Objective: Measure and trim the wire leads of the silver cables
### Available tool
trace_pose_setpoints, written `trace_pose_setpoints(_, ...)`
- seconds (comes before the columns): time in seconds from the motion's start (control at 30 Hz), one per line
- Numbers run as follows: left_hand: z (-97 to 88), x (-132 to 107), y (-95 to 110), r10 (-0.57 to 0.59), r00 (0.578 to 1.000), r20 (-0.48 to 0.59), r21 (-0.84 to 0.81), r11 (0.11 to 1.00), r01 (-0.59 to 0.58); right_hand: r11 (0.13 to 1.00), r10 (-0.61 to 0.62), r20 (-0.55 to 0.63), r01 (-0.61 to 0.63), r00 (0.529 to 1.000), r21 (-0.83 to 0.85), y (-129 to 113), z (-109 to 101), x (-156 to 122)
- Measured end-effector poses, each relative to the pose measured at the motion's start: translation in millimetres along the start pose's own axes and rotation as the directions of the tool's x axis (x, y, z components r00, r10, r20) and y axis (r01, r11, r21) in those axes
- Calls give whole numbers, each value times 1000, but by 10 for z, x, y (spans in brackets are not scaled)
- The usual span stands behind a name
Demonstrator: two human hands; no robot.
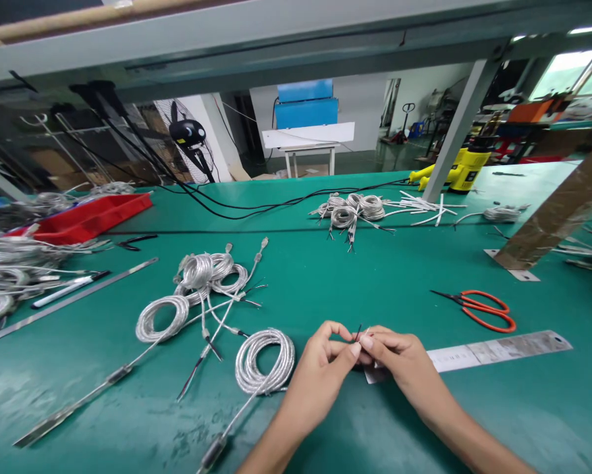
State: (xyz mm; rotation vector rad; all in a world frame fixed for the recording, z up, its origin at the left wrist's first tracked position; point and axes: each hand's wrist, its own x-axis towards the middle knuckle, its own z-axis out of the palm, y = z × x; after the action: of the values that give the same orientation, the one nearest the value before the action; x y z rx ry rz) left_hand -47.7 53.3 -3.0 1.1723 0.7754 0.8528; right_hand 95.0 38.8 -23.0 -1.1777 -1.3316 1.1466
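Note:
My left hand (325,368) and my right hand (399,359) meet over the green table (325,276), fingers pinched together on the thin dark wire ends (357,332) of a silver braided cable. That cable's coil (265,361) lies just left of my left hand, with a metal probe tip (211,453) trailing toward the near edge. A steel ruler (498,350) lies under and to the right of my right hand.
Orange-handled scissors (483,308) lie to the right. More silver cable coils (197,289) sit at left centre and at the back (349,210). A red tray (85,217), a long metal strip (68,299), a yellow tool (461,172) and a cardboard piece (557,214) surround the area.

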Motion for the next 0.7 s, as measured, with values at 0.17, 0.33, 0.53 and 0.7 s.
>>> trace_pose_setpoints(0.17, -89, 21, 7, -49, 999, 11, 121, 992, 47, 1000, 10, -68, -9, 998, 4, -13, -27, 4)
trace_pose_setpoints(0.33, -76, -6, 46, -21, 999, 39, 313, 950, 7, 1000, -17, -71, 17, 997, -1, -20, -39, -32)
trace_pose_setpoints(0.53, -19, -36, 101, 239, 964, -115, 491, 857, -154, 994, 21, 9, -22, 1000, 106, 77, 30, -47)
trace_pose_setpoints(0.7, -44, -29, 94, 187, 974, -131, 408, 905, -119, 994, 40, 61, -45, 997, 95, 72, 159, -68)
